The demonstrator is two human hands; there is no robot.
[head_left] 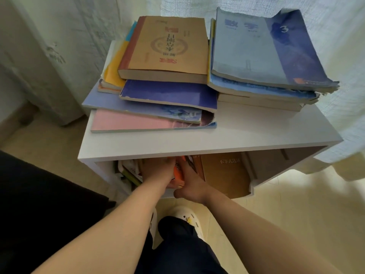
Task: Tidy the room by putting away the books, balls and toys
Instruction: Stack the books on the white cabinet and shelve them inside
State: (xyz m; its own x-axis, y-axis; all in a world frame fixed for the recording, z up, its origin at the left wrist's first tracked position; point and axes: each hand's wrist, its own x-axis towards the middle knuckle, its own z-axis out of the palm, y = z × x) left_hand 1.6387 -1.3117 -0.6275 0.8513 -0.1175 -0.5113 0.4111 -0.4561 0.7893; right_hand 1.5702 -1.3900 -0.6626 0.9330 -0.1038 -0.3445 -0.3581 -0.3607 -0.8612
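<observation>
White cabinet top (256, 131) under book stacks (167, 46)

**Cabinet** (197, 142), white, open front: one.

**Book stacks on the cabinet top:** two.
- Left stack (126, 84), along the left edge: at least six books.
  - pink book (128, 121), one
  - pale blue book (110, 103), one
  - dark blue book (167, 93), one
  - thick tan book (169, 46), one
  - yellow book (114, 72), one
- Right stack (262, 93), at the back right corner: at least four books, with one grey-blue book (256, 46) marked 3 on top.

**Books in the compartment below:**
- brown book (225, 175), one
- orange book (178, 179), one
- several more at the left side, count unclear

**Hands:** two, the left hand (160, 172) and the right hand (190, 186).

**White slippers** (187, 216): two.
</observation>
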